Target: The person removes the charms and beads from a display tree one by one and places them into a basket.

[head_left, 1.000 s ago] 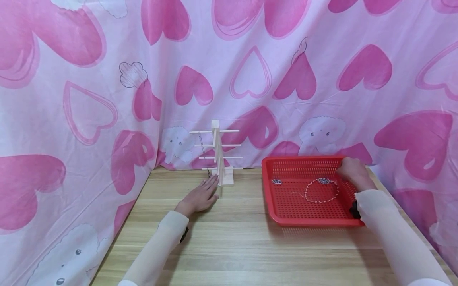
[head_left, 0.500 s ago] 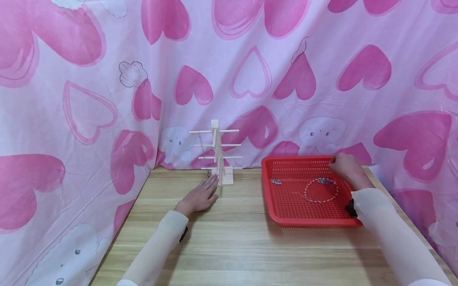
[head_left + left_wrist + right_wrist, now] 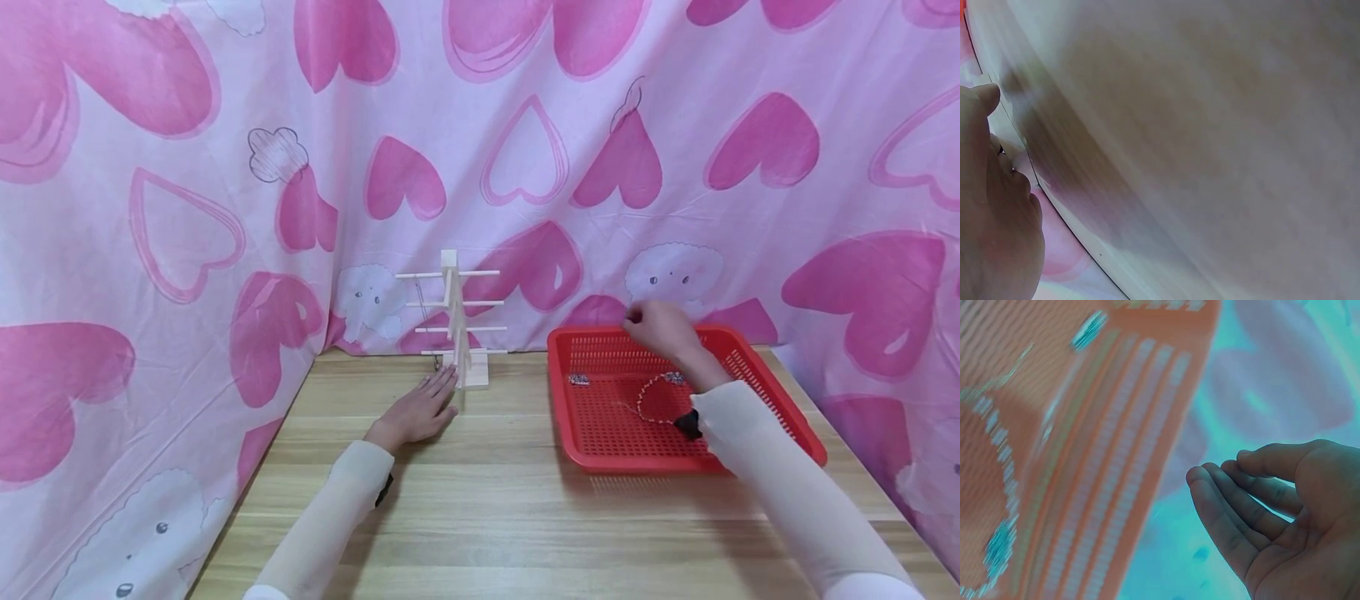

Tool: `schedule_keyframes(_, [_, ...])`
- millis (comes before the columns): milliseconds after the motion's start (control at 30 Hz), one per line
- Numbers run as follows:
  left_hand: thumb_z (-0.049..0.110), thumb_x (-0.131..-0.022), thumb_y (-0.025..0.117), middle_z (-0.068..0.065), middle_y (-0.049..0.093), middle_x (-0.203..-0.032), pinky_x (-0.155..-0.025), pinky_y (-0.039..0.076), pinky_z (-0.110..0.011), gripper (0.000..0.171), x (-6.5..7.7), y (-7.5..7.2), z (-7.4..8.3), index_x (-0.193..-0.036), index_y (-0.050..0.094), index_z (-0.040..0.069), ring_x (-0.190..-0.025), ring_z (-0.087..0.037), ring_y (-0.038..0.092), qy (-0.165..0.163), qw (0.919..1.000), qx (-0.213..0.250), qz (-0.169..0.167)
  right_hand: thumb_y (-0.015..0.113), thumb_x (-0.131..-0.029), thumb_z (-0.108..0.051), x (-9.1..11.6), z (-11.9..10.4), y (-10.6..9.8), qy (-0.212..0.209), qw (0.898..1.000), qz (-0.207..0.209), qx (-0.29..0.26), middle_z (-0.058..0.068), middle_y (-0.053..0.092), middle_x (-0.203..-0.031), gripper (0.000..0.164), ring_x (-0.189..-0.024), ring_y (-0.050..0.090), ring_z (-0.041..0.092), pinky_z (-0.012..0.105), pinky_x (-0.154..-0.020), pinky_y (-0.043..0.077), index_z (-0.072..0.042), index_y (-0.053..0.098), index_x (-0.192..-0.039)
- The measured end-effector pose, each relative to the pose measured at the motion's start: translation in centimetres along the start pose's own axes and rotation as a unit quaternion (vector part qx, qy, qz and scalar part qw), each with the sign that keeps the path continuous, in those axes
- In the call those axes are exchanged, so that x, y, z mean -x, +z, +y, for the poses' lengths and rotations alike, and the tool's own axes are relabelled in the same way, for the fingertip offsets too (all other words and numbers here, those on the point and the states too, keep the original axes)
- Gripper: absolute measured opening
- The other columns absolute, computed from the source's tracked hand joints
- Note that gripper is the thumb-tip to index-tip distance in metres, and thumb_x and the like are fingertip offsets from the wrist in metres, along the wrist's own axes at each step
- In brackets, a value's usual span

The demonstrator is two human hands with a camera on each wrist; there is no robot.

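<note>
Right hand [image 3: 663, 329] above far edge of basket [image 3: 637, 463], grip curled, can't tell if loaded. Left hand [image 3: 420, 408] flat, steadying rack [image 3: 455, 321]. Likely transfer step; next calls for lining up a peg [image 3: 480, 272].

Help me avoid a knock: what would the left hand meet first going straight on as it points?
Likely the pale wooden multi-rod stand; the left hand may be touching its base, though depth is unclear.
</note>
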State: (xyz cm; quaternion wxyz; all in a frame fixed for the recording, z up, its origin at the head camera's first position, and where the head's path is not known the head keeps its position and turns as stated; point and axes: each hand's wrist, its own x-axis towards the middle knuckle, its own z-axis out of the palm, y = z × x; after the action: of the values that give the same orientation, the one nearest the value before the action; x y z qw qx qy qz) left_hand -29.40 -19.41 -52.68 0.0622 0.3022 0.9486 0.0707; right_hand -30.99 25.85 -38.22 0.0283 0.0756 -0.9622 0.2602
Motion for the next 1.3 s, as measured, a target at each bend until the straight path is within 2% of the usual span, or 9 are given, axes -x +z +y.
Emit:
schedule_keyframes(167, [0.037, -0.115, 0.039, -0.017, 0.012, -0.180, -0.137, 0.019, -0.052, 0.070, 0.0, 0.0, -0.1, -0.170, 0.016, 0.000, -0.167, -0.037, 0.013, 0.001, 1.0000, 0.003, -0.002, 0.062, -0.103, -0.017, -0.9, -4.5, 1.4, -0.037, 0.999, 0.008, -0.024, 0.012, 0.067, -0.088, 0.022, -0.079, 0.057, 0.025, 0.037, -0.071, 0.048, -0.001, 0.076, -0.107])
schedule_keyframes(333, [0.037, -0.116, 0.039, -0.016, 0.011, -0.180, -0.137, 0.019, -0.052, 0.069, 0.1, -0.1, 0.0, -0.170, 0.015, 0.001, -0.167, -0.036, 0.013, -0.002, 1.0000, 0.003, -0.005, 0.066, -0.101, -0.016, -1.6, -8.9, 3.3, -0.079, 0.996, 0.012, -0.037, 0.013, 0.075, -0.094, 0.020, -0.083, 0.062, 0.024, 0.042, -0.079, 0.056, -0.002, 0.080, -0.108])
schedule_keyframes(467, [0.038, -0.116, 0.038, -0.015, 0.012, -0.180, -0.137, 0.018, -0.051, 0.069, 0.0, 0.0, -0.1, -0.170, 0.015, 0.002, -0.168, -0.035, 0.012, -0.003, 1.0000, -0.001, -0.004, 0.067, -0.103, -0.018, -1.7, -11.9, 5.1, -0.085, 0.995, -0.010, -0.052, 0.012, 0.078, -0.103, 0.022, -0.088, 0.066, 0.024, 0.042, -0.084, 0.061, -0.004, 0.080, -0.114])
schedule_keyframes(633, [0.038, -0.116, 0.038, -0.015, 0.011, -0.180, -0.137, 0.018, -0.051, 0.070, -0.1, 0.2, -0.2, -0.170, 0.015, 0.002, -0.168, -0.035, 0.012, 0.000, 1.0000, -0.002, -0.003, 0.067, -0.102, -0.018, -1.7, -14.8, 7.4, -0.099, 0.993, -0.023, -0.063, 0.010, 0.079, -0.102, 0.021, -0.087, 0.068, 0.022, 0.039, -0.084, 0.063, -0.005, 0.081, -0.112])
schedule_keyframes(833, [0.041, -0.116, 0.037, -0.012, 0.009, -0.181, -0.137, 0.017, -0.050, 0.070, -0.4, 0.4, -0.5, -0.171, 0.013, 0.006, -0.168, -0.032, 0.010, -0.008, 0.9999, -0.002, -0.008, 0.069, -0.103, -0.018, -1.5, -17.2, 9.6, -0.092, 0.990, -0.031, -0.100, 0.008, 0.079, -0.103, 0.019, -0.087, 0.069, 0.021, 0.035, -0.080, 0.065, -0.007, 0.080, -0.114])
schedule_keyframes(1000, [0.043, -0.116, 0.036, -0.011, 0.008, -0.181, -0.137, 0.016, -0.050, 0.070, -0.6, 0.6, -0.9, -0.171, 0.013, 0.007, -0.168, -0.031, 0.009, -0.011, 0.9999, -0.003, -0.007, 0.066, -0.103, -0.015, -1.3, -18.6, 11.5, -0.091, 0.991, -0.018, -0.095, 0.012, 0.080, -0.109, 0.021, -0.098, 0.074, 0.024, 0.039, -0.088, 0.065, -0.003, 0.079, -0.116])
schedule_keyframes(1133, [0.040, -0.115, 0.038, -0.015, 0.012, -0.180, -0.137, 0.017, -0.053, 0.070, -0.6, 0.7, -0.9, -0.171, 0.015, 0.004, -0.167, -0.035, 0.011, -0.002, 1.0000, 0.006, 0.005, 0.064, -0.105, -0.016, -0.7, -19.2, 13.3, -0.066, 0.993, -0.015, -0.101, 0.013, 0.078, -0.113, 0.026, -0.096, 0.071, 0.027, 0.041, -0.084, 0.064, -0.002, 0.075, -0.124])
schedule_keyframes(1233, [0.036, -0.114, 0.042, -0.019, 0.017, -0.179, -0.135, 0.020, -0.057, 0.069, -0.6, 0.7, -0.8, -0.169, 0.020, 0.000, -0.166, -0.040, 0.016, 0.007, 0.9996, 0.020, 0.018, 0.063, -0.105, -0.014, -0.3, -19.3, 14.7, -0.063, 0.992, -0.002, -0.105, 0.015, 0.076, -0.124, 0.031, -0.106, 0.072, 0.030, 0.046, -0.090, 0.063, -0.001, 0.071, -0.132])
schedule_keyframes(1300, [0.035, -0.114, 0.042, -0.018, 0.016, -0.179, -0.135, 0.020, -0.056, 0.069, -0.5, 0.6, -0.8, -0.169, 0.019, 0.000, -0.166, -0.040, 0.016, 0.006, 0.9996, 0.020, 0.017, 0.063, -0.105, -0.012, -0.1, -19.2, 15.7, -0.069, 0.992, 0.012, -0.102, 0.015, 0.074, -0.133, 0.036, -0.119, 0.071, 0.031, 0.048, -0.099, 0.061, -0.002, 0.068, -0.139])
